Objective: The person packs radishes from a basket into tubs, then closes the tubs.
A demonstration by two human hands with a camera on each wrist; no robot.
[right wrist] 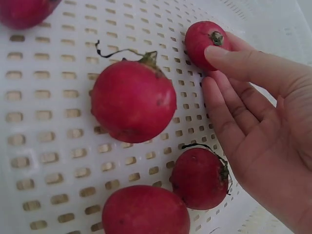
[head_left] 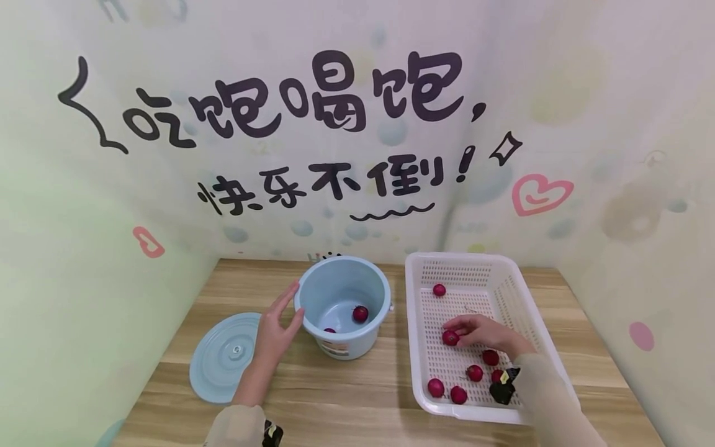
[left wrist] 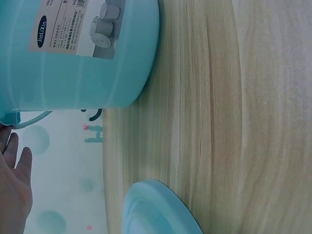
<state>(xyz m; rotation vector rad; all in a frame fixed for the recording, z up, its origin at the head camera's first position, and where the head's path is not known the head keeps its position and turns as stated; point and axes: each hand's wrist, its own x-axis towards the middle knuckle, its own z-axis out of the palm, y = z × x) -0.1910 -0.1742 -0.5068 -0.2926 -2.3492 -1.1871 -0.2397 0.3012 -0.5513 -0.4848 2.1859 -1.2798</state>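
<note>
A light blue bucket (head_left: 349,338) holds a red radish (head_left: 360,314) and part of another. My left hand (head_left: 272,335) rests against its left rim with fingers spread; in the left wrist view the hand (left wrist: 14,187) is beside the bucket (left wrist: 73,83) near its handle. Over the white perforated basket (head_left: 416,347), my right hand (head_left: 485,332) pinches a radish (head_left: 450,337) between thumb and fingers. The right wrist view shows the right hand (right wrist: 273,117) with its thumb on that radish (right wrist: 202,46), and other radishes (right wrist: 134,101) lying nearby.
A round light blue lid (head_left: 223,360) lies on the wooden table (head_left: 335,397), left of the bucket. Several more radishes (head_left: 436,388) lie in the basket's near part, and one (head_left: 439,290) near its far end. A printed wall (head_left: 357,236) stands behind the table.
</note>
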